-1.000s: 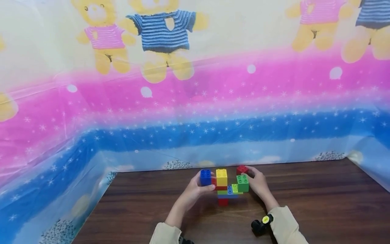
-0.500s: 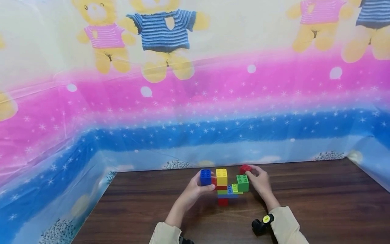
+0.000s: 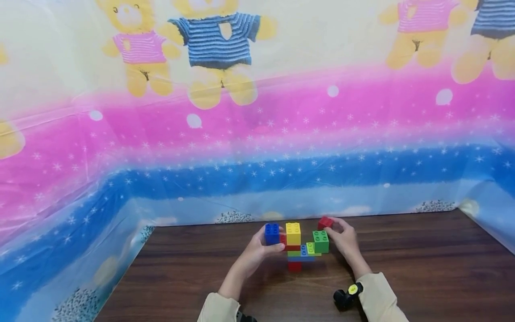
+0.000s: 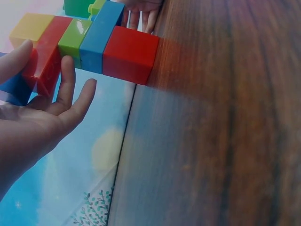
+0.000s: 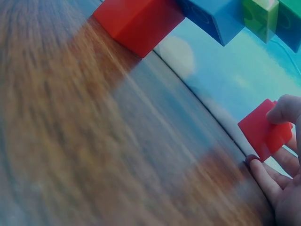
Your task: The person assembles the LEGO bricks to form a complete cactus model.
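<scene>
A built structure of toy building bricks stands upright on the table. It has a red brick [image 4: 131,54] at its foot, blue and light green layers above, and a red layer higher up. On top are a dark blue brick [image 3: 272,234] at left, a yellow brick [image 3: 293,234] in the middle and a green brick [image 3: 321,242] at right. My left hand [image 3: 256,248] grips the structure's left side, thumb in front by the upper red layer. Behind the green brick, my right hand [image 3: 344,238] pinches a loose red brick [image 5: 265,129] between thumb and fingers, apart from the structure.
The dark wooden table [image 3: 181,268] runs back to a patterned cloth backdrop [image 3: 257,179] with teddy bears. A black wrist camera [image 3: 344,299] sits at the right cuff. Another camera shows partly by the left cuff.
My right hand has shifted a little to the right with the loose red brick, which has turned slightly. My left hand and the structure stay in place.
</scene>
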Demonstrator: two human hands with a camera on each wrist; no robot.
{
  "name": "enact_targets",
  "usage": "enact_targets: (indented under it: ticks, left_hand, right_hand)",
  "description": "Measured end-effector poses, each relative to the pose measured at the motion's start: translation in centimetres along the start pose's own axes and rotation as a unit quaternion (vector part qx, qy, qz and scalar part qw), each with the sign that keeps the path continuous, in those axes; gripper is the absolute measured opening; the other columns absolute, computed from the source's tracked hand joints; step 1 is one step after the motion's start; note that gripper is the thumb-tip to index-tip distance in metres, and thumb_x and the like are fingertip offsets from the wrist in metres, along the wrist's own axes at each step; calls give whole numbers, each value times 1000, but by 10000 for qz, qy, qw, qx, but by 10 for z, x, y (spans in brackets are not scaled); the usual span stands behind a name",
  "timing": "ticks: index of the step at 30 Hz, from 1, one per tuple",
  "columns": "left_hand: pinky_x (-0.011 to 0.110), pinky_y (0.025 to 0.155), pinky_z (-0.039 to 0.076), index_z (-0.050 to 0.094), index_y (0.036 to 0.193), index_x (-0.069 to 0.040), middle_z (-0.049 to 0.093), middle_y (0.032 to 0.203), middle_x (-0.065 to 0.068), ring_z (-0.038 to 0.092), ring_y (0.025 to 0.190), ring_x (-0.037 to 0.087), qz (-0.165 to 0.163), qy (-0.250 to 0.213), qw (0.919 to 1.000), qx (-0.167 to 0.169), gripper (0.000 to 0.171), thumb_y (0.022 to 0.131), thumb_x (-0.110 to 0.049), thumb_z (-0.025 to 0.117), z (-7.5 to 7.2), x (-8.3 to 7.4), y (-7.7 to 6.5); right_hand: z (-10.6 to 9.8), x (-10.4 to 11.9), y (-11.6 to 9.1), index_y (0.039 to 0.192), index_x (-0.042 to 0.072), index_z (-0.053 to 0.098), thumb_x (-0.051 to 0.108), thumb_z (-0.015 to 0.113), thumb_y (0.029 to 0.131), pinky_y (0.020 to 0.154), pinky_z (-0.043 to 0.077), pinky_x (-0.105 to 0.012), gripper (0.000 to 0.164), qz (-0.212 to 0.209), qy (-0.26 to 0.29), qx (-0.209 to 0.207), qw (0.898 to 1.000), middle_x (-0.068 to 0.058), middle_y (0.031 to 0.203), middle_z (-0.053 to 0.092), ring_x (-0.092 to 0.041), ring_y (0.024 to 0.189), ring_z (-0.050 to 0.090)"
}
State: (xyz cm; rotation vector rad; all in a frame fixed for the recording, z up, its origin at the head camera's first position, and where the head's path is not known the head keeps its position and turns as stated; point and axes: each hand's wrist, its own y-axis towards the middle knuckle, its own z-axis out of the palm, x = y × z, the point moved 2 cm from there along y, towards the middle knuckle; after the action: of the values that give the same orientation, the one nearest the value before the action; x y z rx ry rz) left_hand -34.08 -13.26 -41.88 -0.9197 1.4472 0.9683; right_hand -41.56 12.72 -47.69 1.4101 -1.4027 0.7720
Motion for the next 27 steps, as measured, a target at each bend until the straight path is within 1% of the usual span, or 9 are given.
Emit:
enact_targets:
  ticks: [2, 4, 7, 9, 11, 16, 17, 23, 27]
  left_hand:
    - [45, 106, 48, 38, 141, 1, 51, 139, 24, 55, 122, 25, 21, -3, 10000, 17, 56, 94, -16, 63, 0, 0, 0]
    - [45, 106, 48, 38, 141, 1, 50, 139, 24, 55, 122, 25, 37, -3, 10000, 37, 55, 94, -16, 63, 0, 0, 0]
    - [44, 105, 49, 39, 140, 0, 51, 138, 23, 56, 122, 25, 36, -10, 10000, 24, 54, 94, -17, 63, -1, 1, 0]
    - [44, 105, 49, 40, 139, -1, 51, 138, 23, 56, 122, 26, 40, -19, 10000, 0, 54, 94, -17, 64, -2, 2, 0]
    - [45, 105, 49, 41, 139, -1, 51, 138, 23, 56, 122, 26, 42, -31, 10000, -16, 53, 93, -17, 64, -2, 3, 0]
    - [46, 105, 48, 40, 139, 0, 51, 139, 24, 56, 121, 25, 57, -65, 10000, 8, 54, 94, -16, 63, -2, 3, 0]
    - [46, 105, 48, 40, 140, 0, 51, 139, 23, 56, 121, 25, 54, -74, 10000, 15, 54, 94, -15, 63, -2, 3, 0]
    - [45, 105, 49, 37, 141, 1, 50, 139, 23, 56, 121, 24, 34, -71, 10000, 35, 56, 94, -15, 63, 1, 1, 0]
    - [45, 105, 49, 37, 141, 1, 50, 140, 24, 55, 123, 26, 30, -36, 10000, 3, 56, 94, -15, 63, 1, 0, 0]
  right_hand:
    - [-1, 0, 0, 131, 1, 56, 15, 62, 93, 71, 50, -16, 41, 0, 86, -15, 10000, -27, 127, 60, -31, 106, 65]
    - [-2, 1, 0, 131, 1, 57, 15, 62, 93, 70, 50, -15, 40, 36, 152, -27, 9999, -27, 127, 61, -20, 94, 67]
    - [-3, 2, 0, 130, 1, 58, 16, 62, 93, 68, 51, -15, 39, 98, 273, 5, 9996, -25, 128, 60, -1, 81, 60]
    - [-4, 4, 0, 129, 2, 58, 17, 61, 94, 69, 51, -14, 39, 116, 336, 25, 9994, -25, 128, 60, 4, 79, 57]
    - [-4, 6, 0, 129, 2, 58, 17, 61, 94, 70, 51, -13, 38, 107, 376, 47, 9992, -24, 129, 60, 3, 84, 58]
    - [-5, 12, -2, 129, 0, 57, 16, 60, 95, 75, 52, -14, 38, 88, 455, 46, 9989, -26, 131, 59, -16, 104, 63]
    - [-6, 13, -3, 130, -1, 57, 15, 60, 95, 75, 53, -14, 38, 96, 482, 37, 9988, -26, 131, 59, -17, 106, 63]
    - [-11, 19, -4, 132, -3, 53, 16, 59, 96, 79, 55, -15, 42, 214, 647, 78, 9976, -28, 134, 55, -12, 103, 64]
    - [-12, 24, -3, 139, -4, 46, 16, 57, 97, 89, 56, -23, 48, 409, 1000, 300, 9937, -27, 140, 50, -12, 107, 62]
